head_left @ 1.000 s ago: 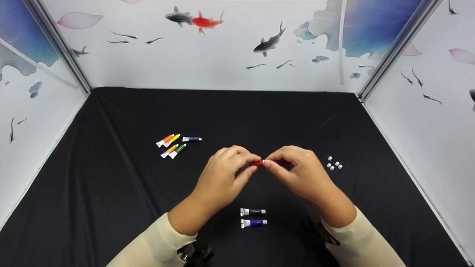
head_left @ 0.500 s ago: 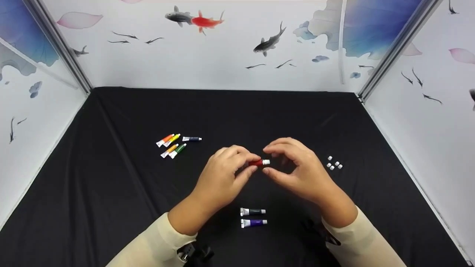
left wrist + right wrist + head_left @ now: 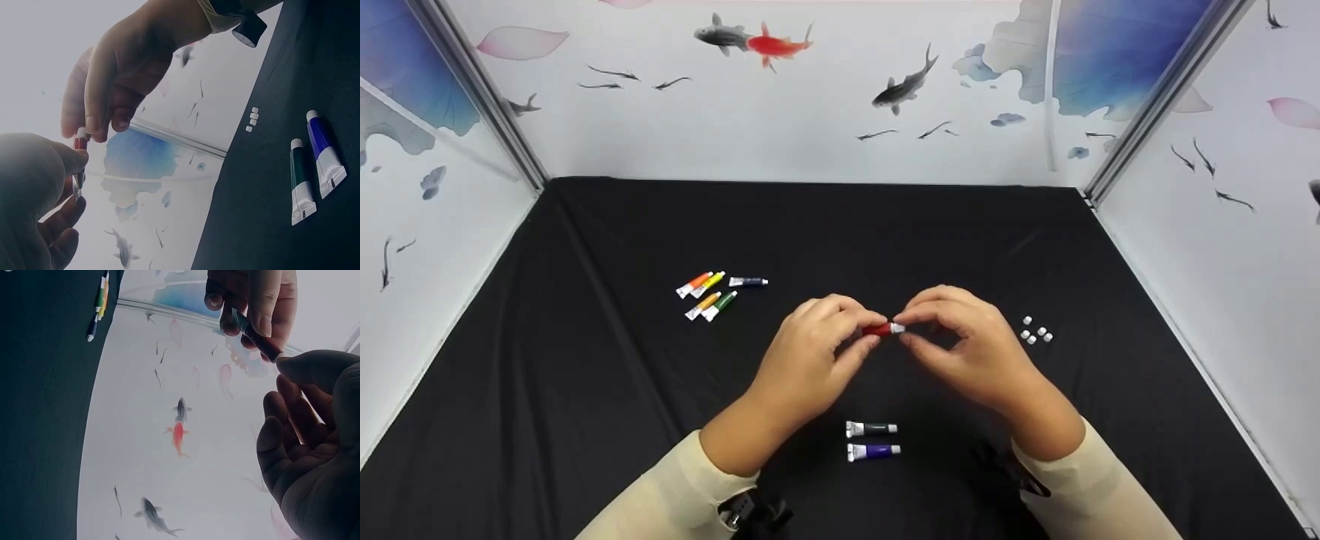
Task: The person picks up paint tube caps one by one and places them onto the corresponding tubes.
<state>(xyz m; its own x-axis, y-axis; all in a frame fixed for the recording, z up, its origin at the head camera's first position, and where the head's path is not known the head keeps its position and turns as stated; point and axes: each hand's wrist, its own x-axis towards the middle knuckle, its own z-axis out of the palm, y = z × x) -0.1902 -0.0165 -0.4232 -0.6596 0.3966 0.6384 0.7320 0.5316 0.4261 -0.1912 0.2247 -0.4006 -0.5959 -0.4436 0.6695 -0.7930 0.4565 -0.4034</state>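
Note:
In the head view my left hand [image 3: 810,356] pinches a small red paint tube [image 3: 876,329] between thumb and fingers, its white cap [image 3: 898,328] pointing right. The thumb and fingertips of my right hand [image 3: 971,349] close round that cap from the other side. The left wrist view shows the red tube [image 3: 81,143] cap up, with the right fingertips at the cap. From the right wrist camera, the tube's crimped end [image 3: 239,319] sticks out beyond the left fingers, while the right thumb [image 3: 306,367] lies against the cap.
Nearer the person lie a dark green tube [image 3: 877,428] and a purple tube [image 3: 879,451], both capped. Several more paint tubes, among them a dark blue one [image 3: 750,282], lie at the left. Several loose white caps [image 3: 1030,340] sit at the right on the black cloth [image 3: 825,232].
My right fingers let go of the cap and spread half a second ago, showing it whole; now they have closed on it again. The left hand and red tube have stayed put.

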